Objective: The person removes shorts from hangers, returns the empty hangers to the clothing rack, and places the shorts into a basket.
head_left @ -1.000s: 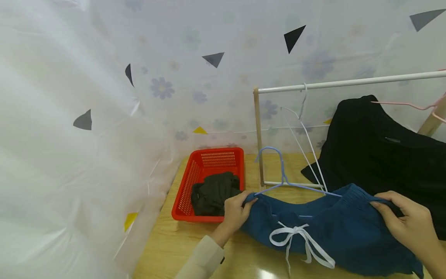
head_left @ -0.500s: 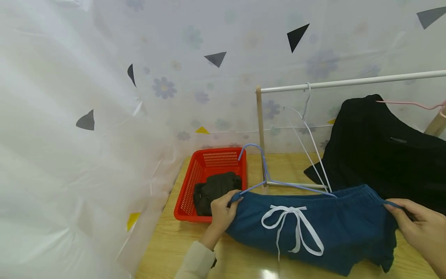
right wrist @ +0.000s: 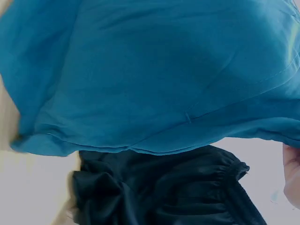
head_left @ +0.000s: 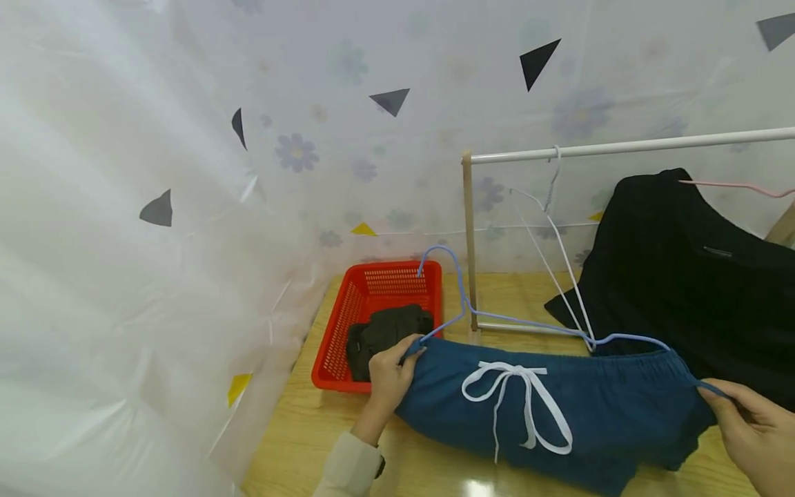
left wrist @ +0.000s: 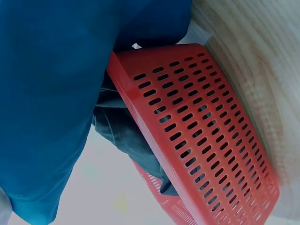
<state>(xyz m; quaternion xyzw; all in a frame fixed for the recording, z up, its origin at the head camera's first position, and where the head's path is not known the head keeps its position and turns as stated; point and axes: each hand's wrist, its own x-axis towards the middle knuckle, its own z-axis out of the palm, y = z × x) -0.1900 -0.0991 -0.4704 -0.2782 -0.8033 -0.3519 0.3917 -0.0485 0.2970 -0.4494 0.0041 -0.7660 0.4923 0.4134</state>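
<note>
Clock positions refer to the head view, with 12 o'clock at the top. The red basket, on the tabletop, sits at 11 o'clock from the left hand and contains a dark garment. The left hand's fingers pinch the left corner of the waistband of the blue shorts. The shorts lie at 3 o'clock from this hand, held between both hands; the waistband—their long axis—slopes gently from 9 toward 4 o'clock.

The blue hanger rises from the waistband, its two ends meeting it near the opposite corners. Its hook points up at 10 o'clock from the waistband's middle, free of the white rail. Key relation: the rail lies between 12 and 2 o'clock from the hook, and the left hand is the nearer hand to that hook.

A white hanger hangs from the rail; contact with the blue one cannot be confirmed. The black garment occupies 11 o'clock from the right hand, whose fingers pinch the waistband's right end.
</note>
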